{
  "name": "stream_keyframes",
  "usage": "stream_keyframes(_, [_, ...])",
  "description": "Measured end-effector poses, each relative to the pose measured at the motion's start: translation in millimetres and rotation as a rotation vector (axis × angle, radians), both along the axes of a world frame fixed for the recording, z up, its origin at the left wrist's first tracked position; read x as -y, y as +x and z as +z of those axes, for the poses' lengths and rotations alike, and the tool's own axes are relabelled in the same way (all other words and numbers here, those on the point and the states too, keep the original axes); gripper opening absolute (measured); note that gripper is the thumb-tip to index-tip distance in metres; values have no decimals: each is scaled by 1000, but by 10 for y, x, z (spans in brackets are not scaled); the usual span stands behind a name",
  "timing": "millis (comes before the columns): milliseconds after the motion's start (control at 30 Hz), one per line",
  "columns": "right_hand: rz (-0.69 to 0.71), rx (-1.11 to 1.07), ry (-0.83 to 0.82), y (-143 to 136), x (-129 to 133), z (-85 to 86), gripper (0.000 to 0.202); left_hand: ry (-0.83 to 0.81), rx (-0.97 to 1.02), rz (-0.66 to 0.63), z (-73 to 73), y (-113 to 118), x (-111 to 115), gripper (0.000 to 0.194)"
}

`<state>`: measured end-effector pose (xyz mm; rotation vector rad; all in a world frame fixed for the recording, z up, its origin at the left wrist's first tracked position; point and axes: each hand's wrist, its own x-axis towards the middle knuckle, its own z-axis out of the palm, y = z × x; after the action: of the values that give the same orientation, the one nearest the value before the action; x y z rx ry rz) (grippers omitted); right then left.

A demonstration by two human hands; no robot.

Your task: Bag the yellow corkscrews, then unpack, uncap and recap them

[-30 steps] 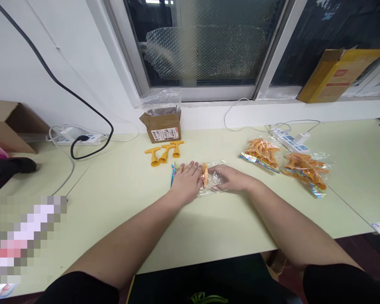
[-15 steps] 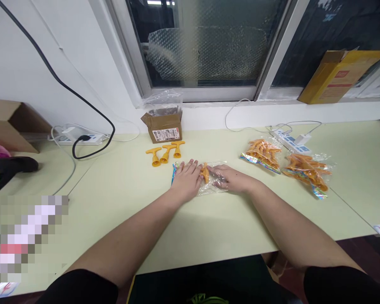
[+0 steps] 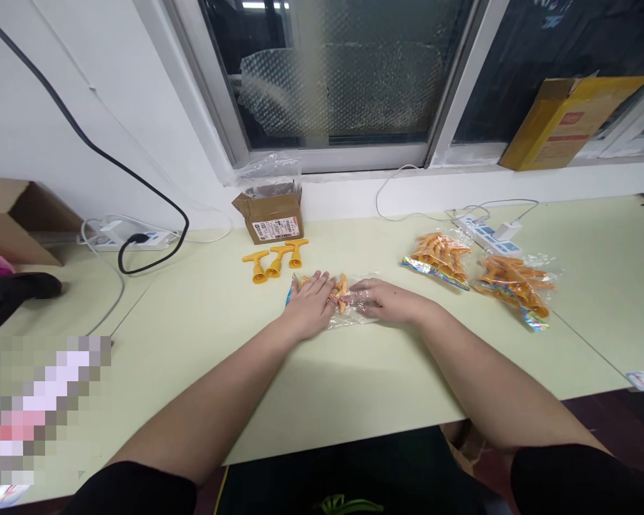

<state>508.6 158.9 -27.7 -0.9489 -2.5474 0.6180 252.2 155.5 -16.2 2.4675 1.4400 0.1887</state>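
Note:
A clear plastic bag with yellow T-shaped plastic pieces in it lies flat on the table in front of me. My left hand rests palm down on the bag's left part, fingers stretched out, covering most of its contents. At the bag's right end is my right hand, its fingers pointing left with gaps between them. Clear film shows over these fingertips, and they are close to the visible yellow piece. Three loose yellow T-shaped pieces stand beyond my left hand.
Two filled bags of yellow pieces lie to the right. Behind the loose pieces stands an open cardboard box. Power strips with cables lie along the wall. A yellow carton leans on the window.
The view has shifted slightly. The yellow piece between my hands has tilted a little, and my right fingertips reach slightly closer to it. My left hand stays flat on the bag.

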Motion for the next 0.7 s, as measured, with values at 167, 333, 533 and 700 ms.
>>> stream_keyframes(167, [-22,51,41,-41,0,18,51,-12,27,76,249,-19,-98,54])
stream_keyframes(333, [-46,90,90,-58,12,6,50,238,64,277,405,-124,-551,44])
stream_keyframes(533, [-92,137,139,-59,9,-47,53,112,-112,412,346,-233,-1117,40])
stream_keyframes(700, [-127,15,124,-1,-88,-123,49,87,-98,446,322,-277,-1258,32])
